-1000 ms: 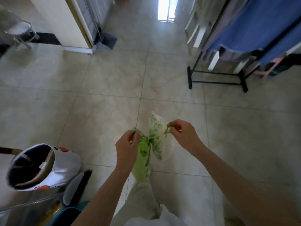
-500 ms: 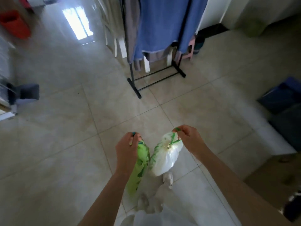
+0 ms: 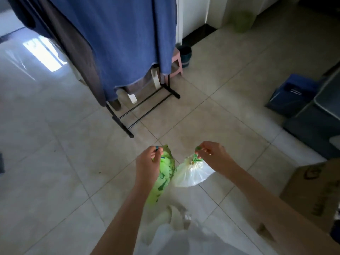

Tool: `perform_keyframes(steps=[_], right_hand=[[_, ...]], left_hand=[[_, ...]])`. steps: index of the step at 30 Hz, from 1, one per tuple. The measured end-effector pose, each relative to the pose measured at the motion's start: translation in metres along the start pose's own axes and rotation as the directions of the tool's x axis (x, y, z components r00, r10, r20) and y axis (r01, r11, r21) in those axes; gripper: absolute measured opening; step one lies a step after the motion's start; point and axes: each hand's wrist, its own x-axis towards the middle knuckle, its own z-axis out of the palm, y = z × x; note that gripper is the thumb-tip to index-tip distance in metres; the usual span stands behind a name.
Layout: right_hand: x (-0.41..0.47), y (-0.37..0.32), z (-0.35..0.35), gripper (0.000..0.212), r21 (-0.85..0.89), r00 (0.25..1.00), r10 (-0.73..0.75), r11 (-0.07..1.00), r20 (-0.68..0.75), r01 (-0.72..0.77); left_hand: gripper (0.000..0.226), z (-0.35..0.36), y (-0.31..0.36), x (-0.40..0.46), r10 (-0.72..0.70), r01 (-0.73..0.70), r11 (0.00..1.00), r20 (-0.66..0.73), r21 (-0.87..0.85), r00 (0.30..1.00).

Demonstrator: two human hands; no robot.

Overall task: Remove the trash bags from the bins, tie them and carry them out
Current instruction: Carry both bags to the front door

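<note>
Hanging from the left hand point(image 3: 147, 162) is a green trash bag point(image 3: 162, 178), its top pinched between curled fingers; what it holds cannot be told through the printed plastic. The right hand point(image 3: 211, 156) pinches the green drawstring of a white trash bag point(image 3: 191, 173) — cinched at the neck, bulging below, contents hidden. Both bags hang side by side above the tiled floor point(image 3: 73, 181), just touching, on the near side of the clothes rack point(image 3: 143, 111). A blue cloth point(image 3: 125, 39) drapes over that rack. Behind the rack stands a small dark bin point(image 3: 185, 56) beside a pink stool point(image 3: 176, 63). Well right of the rack sits a cardboard box point(image 3: 316, 192).
</note>
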Motion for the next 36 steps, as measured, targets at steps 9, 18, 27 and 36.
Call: perform_keyframes(steps=[9, 18, 27, 36], right_hand=[[0.145, 0.013, -0.103, 0.016, 0.094, 0.947, 0.197, 0.979, -0.253, -0.179], [0.293, 0.019, -0.225, 0.012, 0.210, 0.877, 0.312, 0.946, -0.367, -0.248], [0.426, 0.050, -0.360, 0.015, 0.359, 0.869, 0.300, 0.920, -0.393, -0.156], [0.548, 0.077, -0.514, 0.007, 0.347, 0.895, 0.241, 0.932, -0.375, -0.106]], left_hand=[[0.018, 0.090, 0.067, 0.174, 0.153, -0.157, 0.987, 0.132, 0.019, 0.979], [0.018, 0.192, 0.163, 0.353, 0.233, -0.241, 0.970, 0.310, -0.014, 0.922], [0.017, 0.324, 0.279, 0.477, 0.273, -0.269, 0.961, 0.362, -0.061, 0.891], [0.015, 0.441, 0.396, 0.588, 0.304, -0.309, 0.951, 0.273, -0.026, 0.913]])
